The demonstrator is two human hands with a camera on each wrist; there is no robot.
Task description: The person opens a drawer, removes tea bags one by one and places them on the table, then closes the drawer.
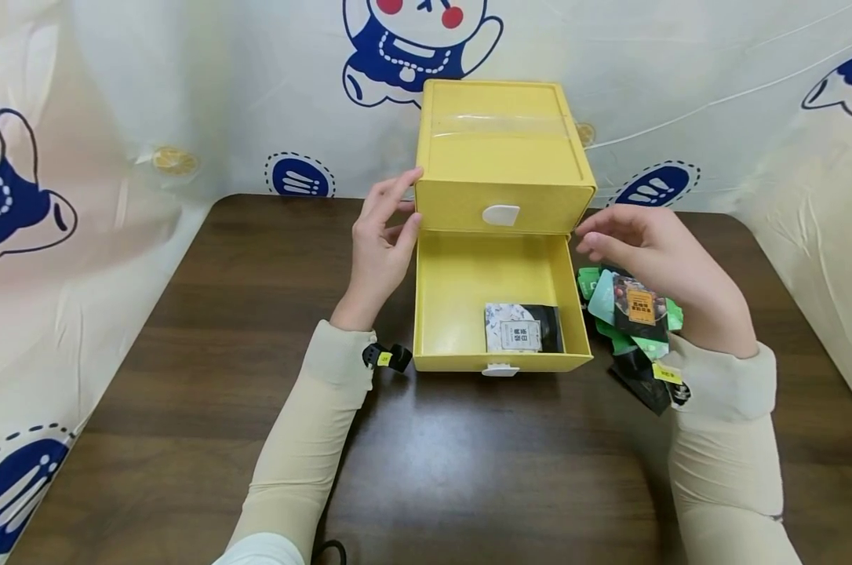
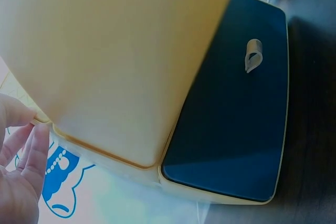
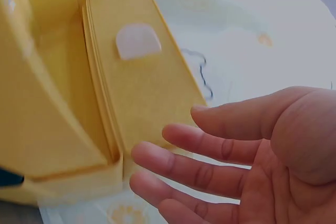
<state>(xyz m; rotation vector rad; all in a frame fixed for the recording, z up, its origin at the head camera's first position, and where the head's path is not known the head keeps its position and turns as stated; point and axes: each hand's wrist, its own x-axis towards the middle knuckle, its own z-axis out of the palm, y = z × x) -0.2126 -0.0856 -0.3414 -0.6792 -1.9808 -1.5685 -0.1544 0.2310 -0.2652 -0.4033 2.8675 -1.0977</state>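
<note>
- Wooden tabletop under yellow drawer box: likely light, stiff (grip both sides)
- Left hand: fingertips against its left
- Right hand: empty, just beside its right

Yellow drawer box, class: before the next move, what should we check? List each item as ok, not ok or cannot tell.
1. Lower drawer pulled out: ok.
2. Upper drawer closed above it: ok.
3. Room in the lower drawer: ok; a packet lies toward the front right, with bare floor behind and to the left.
4. Left hand touching the box: ok, at its left side.
5. Right hand free: ok, it holds nothing; whether its fingertips touch the box: cannot tell.
6. Table free of loose packets: not ok; a pile lies right of the box.
</note>
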